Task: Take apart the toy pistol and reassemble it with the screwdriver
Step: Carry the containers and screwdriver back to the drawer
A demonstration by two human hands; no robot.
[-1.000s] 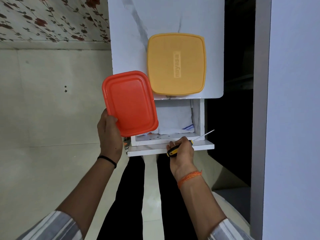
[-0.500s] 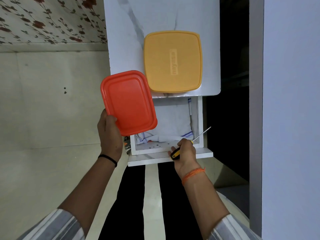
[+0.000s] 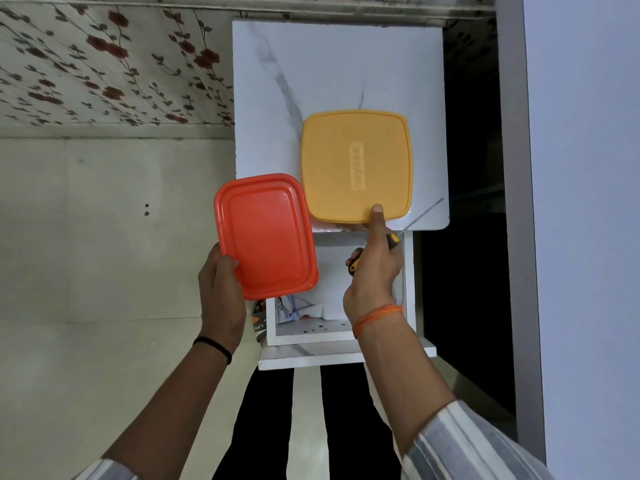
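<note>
From the head view, the left hand (image 3: 221, 289) closes its grip on an orange lid (image 3: 265, 235) beside the open drawer (image 3: 341, 336), while the right hand (image 3: 374, 271) – fist wrapped around the screwdriver (image 3: 393, 240) – touches a fingertip to the yellow lid (image 3: 356, 166) on the marble worktop (image 3: 311, 74).

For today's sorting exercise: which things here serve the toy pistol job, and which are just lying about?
Job:
screwdriver, in right hand

Unclear or lying about:
red box, in left hand
yellow box
cloth in open drawer
No pistol visible.
</note>
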